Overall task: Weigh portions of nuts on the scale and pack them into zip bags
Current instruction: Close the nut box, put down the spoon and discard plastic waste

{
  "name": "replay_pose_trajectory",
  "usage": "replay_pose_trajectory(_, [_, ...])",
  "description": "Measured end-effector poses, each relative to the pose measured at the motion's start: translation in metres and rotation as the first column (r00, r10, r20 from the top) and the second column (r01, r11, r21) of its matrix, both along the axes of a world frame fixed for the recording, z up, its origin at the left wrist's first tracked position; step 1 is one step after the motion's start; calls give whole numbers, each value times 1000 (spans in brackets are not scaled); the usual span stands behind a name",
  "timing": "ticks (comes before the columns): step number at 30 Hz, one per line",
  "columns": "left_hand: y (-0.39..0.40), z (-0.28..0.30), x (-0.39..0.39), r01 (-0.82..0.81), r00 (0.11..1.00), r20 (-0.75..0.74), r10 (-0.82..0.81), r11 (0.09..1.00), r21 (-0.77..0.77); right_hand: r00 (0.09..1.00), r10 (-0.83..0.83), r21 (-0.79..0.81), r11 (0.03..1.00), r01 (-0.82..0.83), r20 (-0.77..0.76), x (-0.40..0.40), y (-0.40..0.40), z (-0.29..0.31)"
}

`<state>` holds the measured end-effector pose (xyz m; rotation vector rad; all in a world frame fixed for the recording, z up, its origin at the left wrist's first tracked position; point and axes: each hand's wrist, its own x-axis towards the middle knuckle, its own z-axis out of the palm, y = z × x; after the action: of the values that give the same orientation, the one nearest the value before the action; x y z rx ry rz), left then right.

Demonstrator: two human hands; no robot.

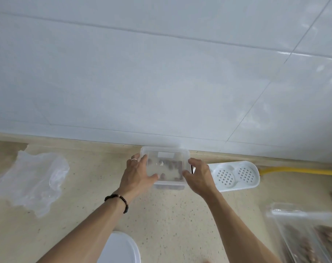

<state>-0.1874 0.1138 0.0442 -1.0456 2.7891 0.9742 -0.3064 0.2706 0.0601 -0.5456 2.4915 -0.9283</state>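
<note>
- 1 clear container (164,154), few nuts (175,165) inside, on surface (180,215) by wall.
- 2 hands: left hand (137,172) & right hand (199,174) grip its sides.
- 1 bag pile (31,180) far left; 1 nut tray (309,238) right.

clear tub (164,154) | few brown nuts (175,165) inside | upright by wall

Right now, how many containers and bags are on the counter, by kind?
Clear lidded box with nuts, held between left hand and right hand: 1
Clear nut trays: 1
White perforated holder: 1
White lid: 1
Plastic bag pile: 1
Total: 5
</note>
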Motion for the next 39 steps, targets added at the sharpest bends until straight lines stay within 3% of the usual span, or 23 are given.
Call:
replay_pose_trajectory(6, [-2,-6,1,33,999,15,-33,999,-2,999,41,43,998,-41,-2,0,3,-6])
replay_pose_trajectory(8, [-1,-4,2,61,998,36,-58,994,-90,997,69,59,996,-68,-27,-1,6,-14])
replay_pose_trajectory(11, [6,-3,-3,227,973,34,-230,912,-341,995,90,94,992,-86,-45,-5,11,-18])
replay_pose_trajectory(13, [13,-8,-9,385,921,87,-380,857,-343,998,59,92,994,-56,-33,-9,15,-20])
replay_pose_trajectory(17, [18,-23,-12,509,857,259,-446,814,-281,981,-99,78,993,87,165,-17,22,-25])
replay_pose_trajectory(21, [18,-27,-12,497,863,263,-430,815,-299,940,-121,-154,972,177,319,-15,23,-29])
replay_pose_trajectory(25, [18,-26,-15,487,869,265,-418,818,-305,956,-143,-260,942,211,256,-11,21,-23])
replay_pose_trajectory(35, [10,-27,-20,508,856,283,-433,808,-299,996,-85,-92,992,85,9,-15,9,-26])
replay_pose_trajectory(39, [8,-30,-20,511,855,279,-437,801,-313,997,-70,-66,996,68,-21,-17,8,-31])
